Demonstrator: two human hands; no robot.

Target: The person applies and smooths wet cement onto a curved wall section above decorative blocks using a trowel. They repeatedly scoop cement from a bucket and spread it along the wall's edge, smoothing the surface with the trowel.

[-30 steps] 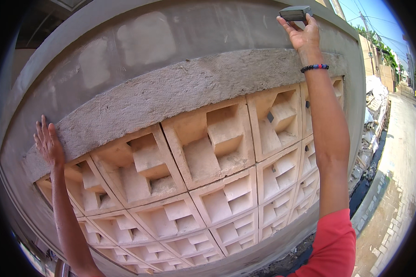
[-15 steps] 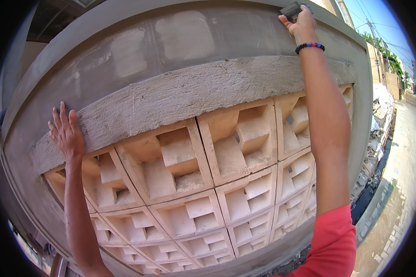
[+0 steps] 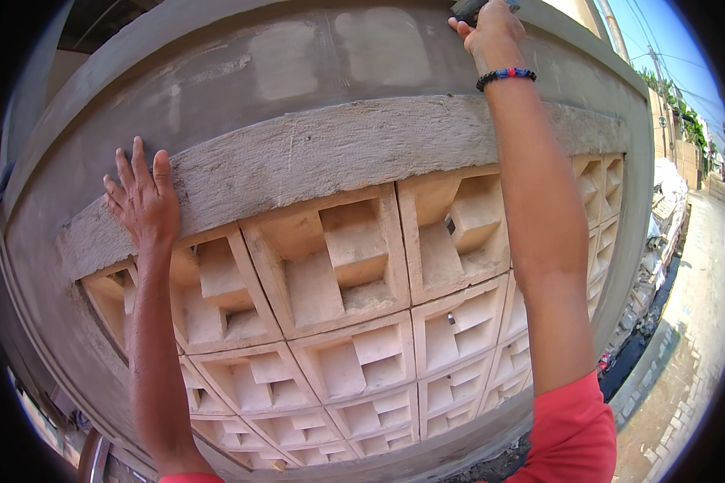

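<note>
High up at the top edge, my right hand [image 3: 495, 42] is closed around a dark grey block [image 3: 466, 10], held against the upper part of a smooth grey plastered wall [image 3: 209, 76]. Most of the block is hidden by the fingers and cut off by the frame, so its exact kind does not show. My left hand [image 3: 147, 203] rests with fingers spread at the left end of a rough cement band [image 3: 330, 153], fingertips reaching onto the smooth plaster above. Below the band are several rows of pale ventilation blocks [image 3: 362, 249] with angled openings.
A raised plaster border [image 3: 632, 241] frames the wall. On the right, a dark drain channel [image 3: 632, 342] and a pile of pale rubble or sacks [image 3: 664, 201] run beside a paved lane [image 3: 693, 322]. Utility poles and overhead wires stand farther off.
My right hand has moved left along the upper wall with the dark block in its grip. The view has shifted a little, and my left hand stays spread at the band's left end.
</note>
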